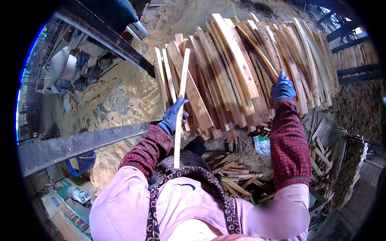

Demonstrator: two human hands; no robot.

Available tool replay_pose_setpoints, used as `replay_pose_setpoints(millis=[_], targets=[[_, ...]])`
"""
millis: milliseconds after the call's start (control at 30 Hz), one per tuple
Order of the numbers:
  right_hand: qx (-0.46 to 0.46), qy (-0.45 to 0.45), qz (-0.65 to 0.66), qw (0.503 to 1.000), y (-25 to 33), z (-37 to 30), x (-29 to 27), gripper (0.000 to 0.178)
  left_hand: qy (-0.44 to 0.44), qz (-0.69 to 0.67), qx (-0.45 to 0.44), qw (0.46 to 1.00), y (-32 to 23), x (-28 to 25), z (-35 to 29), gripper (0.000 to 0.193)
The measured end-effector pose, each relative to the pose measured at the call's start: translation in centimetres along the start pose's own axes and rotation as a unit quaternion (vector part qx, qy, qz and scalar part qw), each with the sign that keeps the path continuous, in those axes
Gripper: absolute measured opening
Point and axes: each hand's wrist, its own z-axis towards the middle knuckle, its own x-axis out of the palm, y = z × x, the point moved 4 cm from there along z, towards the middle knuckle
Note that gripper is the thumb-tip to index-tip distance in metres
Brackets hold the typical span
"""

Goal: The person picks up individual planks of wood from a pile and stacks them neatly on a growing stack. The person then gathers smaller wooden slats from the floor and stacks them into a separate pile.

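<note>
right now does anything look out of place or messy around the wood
Yes, somewhat: the stacked planks lie mostly side by side, but the scrap pieces nearer the person are jumbled at various angles. A pale wrapper-like thing near them also looks out of place among the wood.

"Where's the brown stick's (258,51) lower end?"
"Hidden in the right hand (284,87)."
"The blue bucket (89,161)?"
"Partly behind the metal beam (88,145)."
"And the pink sleeve (292,192)?"
"Partly blurred."
</note>
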Motion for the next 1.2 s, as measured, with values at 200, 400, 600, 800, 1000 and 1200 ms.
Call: replay_pose_setpoints(millis=[200, 400, 600, 800, 1000, 1200], targets=[[0.048, 0.086, 0.361, 0.927, -4.8, -10.4, -1.6, 0.045, 0.104, -0.112, 0.091, 0.984, -2.7, 3.8, -2.0, 0.068], [-0.146, 0.140, 0.561, 0.803, 12.2, -26.2, -5.2, 0.035, 0.276, -0.246, 0.065, 0.927, -1.7, 10.1, -4.0, 0.065], [-0.098, 0.156, 0.128, 0.975, 11.5, -27.7, 6.7, 0.068, 0.120, -0.139, 0.007, 0.983, 1.4, 4.3, -2.4, 0.042], [-0.110, 0.217, -0.022, 0.970, 14.4, -25.5, 9.5, 0.087, 0.042, 0.089, 0.134, 0.986, 2.5, 1.9, -3.2, 0.027], [-0.103, 0.140, 0.387, 0.905, 10.8, -29.5, 7.1, 0.068, 0.201, -0.153, 0.001, 0.968, 4.5, 2.4, -5.8, 0.047], [0.031, 0.246, 0.804, 0.540, 13.0, -53.2, 0.1, 0.060, 0.173, -0.246, -0.004, 0.954, 10.8, 4.5, -8.5, 0.039]])
